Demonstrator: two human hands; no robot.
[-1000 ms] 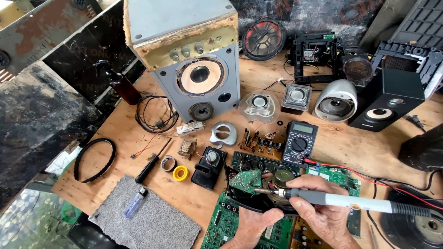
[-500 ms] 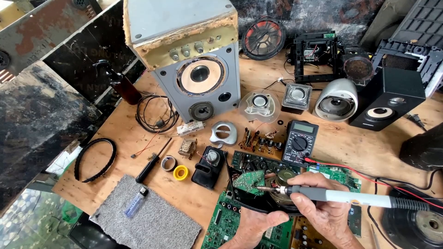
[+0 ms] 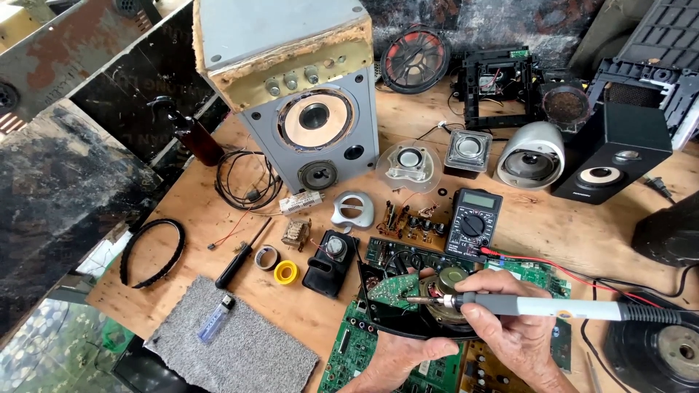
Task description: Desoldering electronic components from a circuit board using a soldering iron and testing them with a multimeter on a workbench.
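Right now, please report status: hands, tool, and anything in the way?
Right hand grips soldering iron, tip at small green board. Left hand steadies black housing. Red meter lead lies close behind.

Right hand (image 3: 510,320) comes in from about 5 o'clock, fingers curled in a pen-style grip, thumb and forefinger pinched near the front, knuckles up, pointing toward 9 o'clock. Left hand (image 3: 397,360) sits lower at 6 o'clock, palm down, thumb stretched toward the right hand, fingers mostly hidden.
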